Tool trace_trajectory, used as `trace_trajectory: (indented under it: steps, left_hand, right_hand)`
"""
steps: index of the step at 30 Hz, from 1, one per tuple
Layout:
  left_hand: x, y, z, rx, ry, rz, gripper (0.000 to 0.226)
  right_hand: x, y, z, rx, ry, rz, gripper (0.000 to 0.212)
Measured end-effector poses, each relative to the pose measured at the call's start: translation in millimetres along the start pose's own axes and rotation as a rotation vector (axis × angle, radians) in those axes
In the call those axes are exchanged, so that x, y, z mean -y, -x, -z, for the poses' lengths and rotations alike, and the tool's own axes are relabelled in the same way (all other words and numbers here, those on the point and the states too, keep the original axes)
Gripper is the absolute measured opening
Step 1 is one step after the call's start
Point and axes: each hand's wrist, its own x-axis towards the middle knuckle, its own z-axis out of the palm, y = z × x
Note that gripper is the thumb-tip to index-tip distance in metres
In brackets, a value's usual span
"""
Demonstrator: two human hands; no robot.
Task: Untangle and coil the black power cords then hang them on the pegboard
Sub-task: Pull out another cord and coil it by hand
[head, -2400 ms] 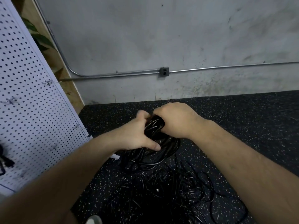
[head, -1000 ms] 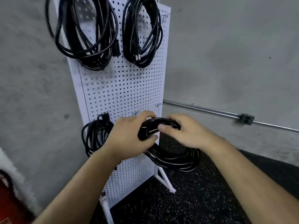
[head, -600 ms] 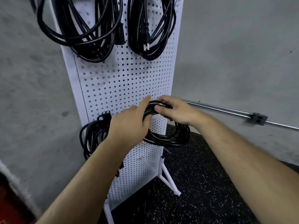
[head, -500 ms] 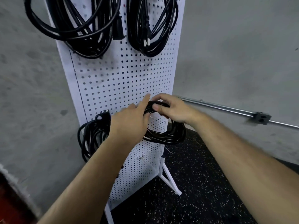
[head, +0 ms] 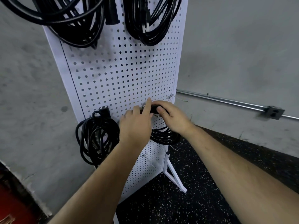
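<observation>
Coiled black power cord (head: 163,136) grasped at top by right grip (head: 171,117), brought against lower half of white perforated pegboard (head: 123,75) for hooking; left grip (head: 135,125) index raised, likely guiding; its hold cannot be told.

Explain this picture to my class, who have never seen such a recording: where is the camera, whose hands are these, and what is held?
No machine here: a person works with two bare hands. The one camera sits on the person's head, looking forward and down, so both forearms reach in from below. A tall white perforated pegboard stands on a black speckled floor by a grey wall. Black cords already hang on it: the upper left coil, the upper right coil and the lower left coil. The right hand grips the top of a fourth coiled black power cord against the board; the left hand touches it, index finger straight.
</observation>
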Motion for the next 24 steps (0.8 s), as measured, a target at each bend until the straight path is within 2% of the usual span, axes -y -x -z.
trace_trajectory:
  steps: [4, 8, 14, 21, 24]
  left_hand:
    - [4, 7, -27, -0.124, 0.155, -0.012, 0.056]
    - [6, 11, -40, -0.084, 0.309, -0.010, 0.061]
    - [0, 15, -29, -0.118, 0.290, 0.013, 0.062]
    - [-5, 13, -15, -0.174, 0.144, -0.057, 0.062]
    - [-2, 15, -12, -0.148, 0.125, -0.074, 0.058]
  right_hand:
    - [-2, 7, -9, -0.021, -0.004, -0.079, 0.036]
    - [2, 20, -21, -0.066, -0.014, -0.097, 0.039]
    - [10, 23, -15, -0.027, -0.016, -0.142, 0.045]
    - [10, 31, -2, -0.002, 0.106, -0.077, 0.048]
    - [12, 32, -1, 0.017, 0.121, -0.066, 0.049]
